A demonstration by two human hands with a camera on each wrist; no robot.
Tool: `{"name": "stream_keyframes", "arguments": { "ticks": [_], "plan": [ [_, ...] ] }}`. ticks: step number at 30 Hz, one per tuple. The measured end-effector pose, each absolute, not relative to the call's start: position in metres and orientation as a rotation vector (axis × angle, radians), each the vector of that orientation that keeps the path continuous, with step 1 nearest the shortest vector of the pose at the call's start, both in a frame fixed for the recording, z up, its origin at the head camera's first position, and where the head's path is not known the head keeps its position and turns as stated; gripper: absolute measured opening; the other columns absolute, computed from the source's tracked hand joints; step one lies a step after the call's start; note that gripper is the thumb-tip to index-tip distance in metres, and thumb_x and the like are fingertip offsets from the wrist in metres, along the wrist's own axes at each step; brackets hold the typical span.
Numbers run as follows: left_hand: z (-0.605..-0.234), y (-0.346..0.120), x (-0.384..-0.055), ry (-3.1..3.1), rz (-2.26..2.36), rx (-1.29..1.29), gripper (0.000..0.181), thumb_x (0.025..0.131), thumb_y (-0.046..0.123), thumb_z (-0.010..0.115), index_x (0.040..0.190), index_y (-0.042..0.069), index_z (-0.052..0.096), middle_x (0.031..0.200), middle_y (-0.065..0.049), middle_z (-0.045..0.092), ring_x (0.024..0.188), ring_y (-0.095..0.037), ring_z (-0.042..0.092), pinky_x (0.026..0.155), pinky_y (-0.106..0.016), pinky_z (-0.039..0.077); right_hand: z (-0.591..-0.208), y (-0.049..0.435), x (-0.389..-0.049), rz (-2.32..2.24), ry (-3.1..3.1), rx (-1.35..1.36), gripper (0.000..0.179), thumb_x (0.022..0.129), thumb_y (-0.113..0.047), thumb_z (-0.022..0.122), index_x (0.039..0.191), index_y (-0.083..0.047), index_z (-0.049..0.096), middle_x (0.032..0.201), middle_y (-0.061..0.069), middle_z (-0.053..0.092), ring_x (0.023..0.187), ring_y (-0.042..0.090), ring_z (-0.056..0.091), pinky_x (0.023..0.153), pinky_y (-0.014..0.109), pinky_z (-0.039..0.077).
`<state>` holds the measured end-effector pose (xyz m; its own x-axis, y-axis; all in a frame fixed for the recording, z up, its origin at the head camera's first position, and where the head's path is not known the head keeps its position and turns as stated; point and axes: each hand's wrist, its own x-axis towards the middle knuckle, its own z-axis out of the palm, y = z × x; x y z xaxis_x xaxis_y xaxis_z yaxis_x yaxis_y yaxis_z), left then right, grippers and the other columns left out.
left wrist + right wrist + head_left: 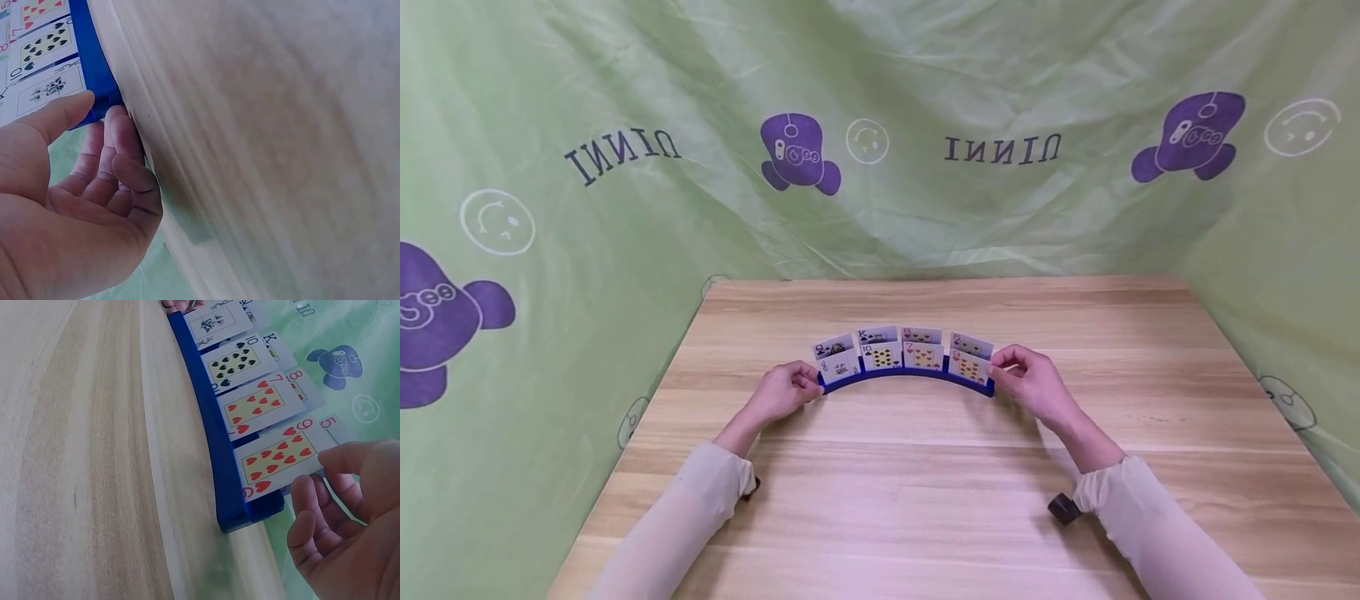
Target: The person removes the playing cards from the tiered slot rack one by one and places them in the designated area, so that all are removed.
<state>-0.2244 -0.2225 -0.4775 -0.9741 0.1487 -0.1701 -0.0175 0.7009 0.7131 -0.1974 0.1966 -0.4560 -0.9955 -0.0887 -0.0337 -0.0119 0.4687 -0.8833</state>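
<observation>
A curved blue card holder (902, 372) stands on the table with two rows of playing cards. In front are a joker (211, 325), a ten of spades (237, 365), a seven of hearts (259, 406) and a nine of hearts (275, 456). Behind them rise a queen (833, 343), a king (877, 335), an eight (921, 335) and a five (972, 342), partly hidden. My left hand (784, 392) pinches the holder's left end, thumb on its front by the joker. At the other end, my right hand (1033, 383) pinches the nine of hearts by its outer edge.
The wooden table (887, 500) extends around the holder on all sides. A green curtain (910, 225) with purple cartoon prints hangs behind and along both sides. A small black object (1063, 508) sits at the right sleeve's cuff.
</observation>
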Motion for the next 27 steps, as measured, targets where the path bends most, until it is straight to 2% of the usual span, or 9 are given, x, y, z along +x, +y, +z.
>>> {"name": "stream_keyframes", "arguments": {
  "ticks": [9,16,27],
  "plan": [
    [-0.477,-0.222,-0.225,2.711,1.12,0.123,0.022,0.086,0.012,0.074,0.105,0.004,0.066,0.092,-0.008,0.07,0.078,-0.016,0.062,0.07,-0.027,0.05,-0.451,0.202,-0.197,-1.596,2.612,-0.077,0.021,0.098,-0.023,0.064,0.109,-0.005,0.061,0.102,0.014,0.065,0.089,0.034,0.067,0.066,0.026,0.05],
    [-0.478,-0.222,-0.225,2.713,1.11,0.108,0.023,0.086,0.013,0.074,0.105,0.004,0.066,0.091,-0.008,0.07,0.077,-0.016,0.061,0.069,-0.027,0.05,-0.444,0.207,-0.193,-1.623,2.624,-0.112,0.025,0.097,-0.022,0.065,0.11,-0.001,0.06,0.099,0.014,0.063,0.078,0.018,0.064,0.069,0.03,0.054],
    [-0.478,-0.222,-0.225,2.711,1.118,0.121,0.022,0.086,0.012,0.074,0.104,0.004,0.066,0.091,-0.009,0.071,0.076,-0.016,0.061,0.069,-0.027,0.05,-0.439,0.213,-0.19,-1.654,2.572,-0.142,0.023,0.096,-0.015,0.064,0.11,0.003,0.058,0.097,0.016,0.063,0.073,0.015,0.059,0.068,0.029,0.054]
  ]
}}
